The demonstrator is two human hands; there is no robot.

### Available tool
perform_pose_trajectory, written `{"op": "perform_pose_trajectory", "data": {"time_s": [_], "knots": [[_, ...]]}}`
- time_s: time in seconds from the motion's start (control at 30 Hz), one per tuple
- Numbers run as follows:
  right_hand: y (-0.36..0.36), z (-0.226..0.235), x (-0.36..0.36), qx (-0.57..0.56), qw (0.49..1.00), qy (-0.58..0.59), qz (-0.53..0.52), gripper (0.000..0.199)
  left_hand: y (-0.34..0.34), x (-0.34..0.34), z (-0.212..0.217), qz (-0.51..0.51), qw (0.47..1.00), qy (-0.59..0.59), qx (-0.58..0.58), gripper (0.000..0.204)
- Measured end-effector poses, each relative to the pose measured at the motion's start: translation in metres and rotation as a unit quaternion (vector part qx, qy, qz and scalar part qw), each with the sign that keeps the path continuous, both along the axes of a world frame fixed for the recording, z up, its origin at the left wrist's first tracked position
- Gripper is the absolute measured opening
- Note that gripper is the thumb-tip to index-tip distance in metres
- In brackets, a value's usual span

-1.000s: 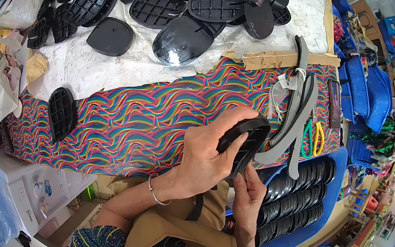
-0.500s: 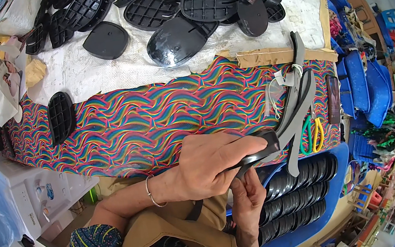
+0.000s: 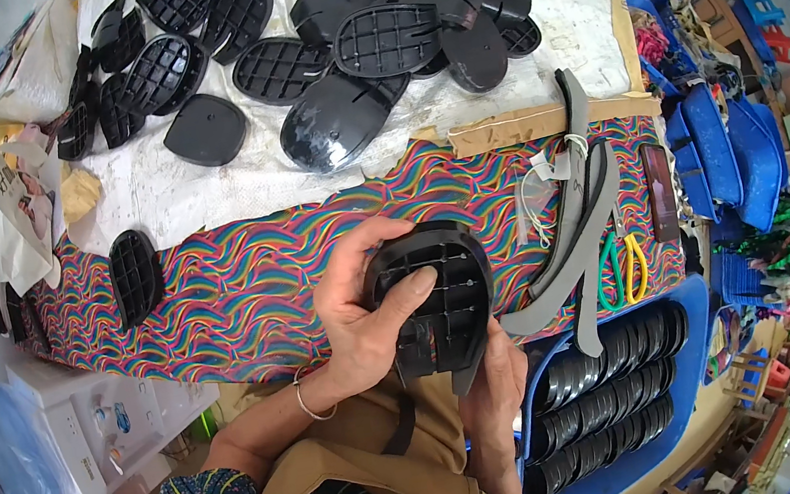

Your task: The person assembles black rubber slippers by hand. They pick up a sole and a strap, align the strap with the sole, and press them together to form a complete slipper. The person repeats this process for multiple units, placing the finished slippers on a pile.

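My left hand (image 3: 353, 308) grips a black plastic shoe heel (image 3: 459, 283) above my lap. Its gridded, hollow side faces me, with my thumb pressed on the grid and my fingers round the far edge. At the heel's lower right edge my right hand (image 3: 497, 374) is closed, pinching the rim where a dark strip seems to end. What else its fingers hold is hidden. Long grey-black strips (image 3: 601, 203), tied with white string, lie to the right on the patterned cloth (image 3: 266, 265). The tip of one curves down close to my right hand.
Several black heels (image 3: 386, 41) lie piled on a white sheet (image 3: 121, 200) at the back. One heel (image 3: 136, 277) sits at left. Scissors (image 3: 634, 269), a dark phone-like slab (image 3: 658, 193) and a cardboard strip (image 3: 500, 131) are at right. A blue tub (image 3: 693, 316) holds rows of black pieces.
The heel has been turned from edge-on to show its gridded side. My left hand now has its thumb on the grid. The view has shifted slightly.
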State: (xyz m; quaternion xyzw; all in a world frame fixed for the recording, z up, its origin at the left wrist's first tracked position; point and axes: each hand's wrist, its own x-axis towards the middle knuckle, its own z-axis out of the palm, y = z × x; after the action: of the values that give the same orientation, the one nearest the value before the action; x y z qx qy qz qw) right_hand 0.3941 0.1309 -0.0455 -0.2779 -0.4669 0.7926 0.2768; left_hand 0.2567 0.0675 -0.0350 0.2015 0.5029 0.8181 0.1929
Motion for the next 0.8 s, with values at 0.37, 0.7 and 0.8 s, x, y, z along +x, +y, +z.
{"op": "perform_pose_trajectory", "data": {"time_s": [0.37,0.7,0.8], "knots": [[0.016,-0.004,0.001,0.250,0.937,-0.238,0.046,0.035,-0.002,0.009,-0.009,0.056,0.973,0.204,-0.088,0.037],[0.026,0.007,-0.010,0.374,0.904,-0.198,-0.059,0.030,0.008,0.009,-0.007,-0.070,0.996,0.035,-0.040,0.040],[0.028,0.013,-0.008,0.398,0.887,-0.231,-0.029,0.028,0.006,0.004,-0.007,-0.088,0.995,0.014,-0.052,0.040]]}}
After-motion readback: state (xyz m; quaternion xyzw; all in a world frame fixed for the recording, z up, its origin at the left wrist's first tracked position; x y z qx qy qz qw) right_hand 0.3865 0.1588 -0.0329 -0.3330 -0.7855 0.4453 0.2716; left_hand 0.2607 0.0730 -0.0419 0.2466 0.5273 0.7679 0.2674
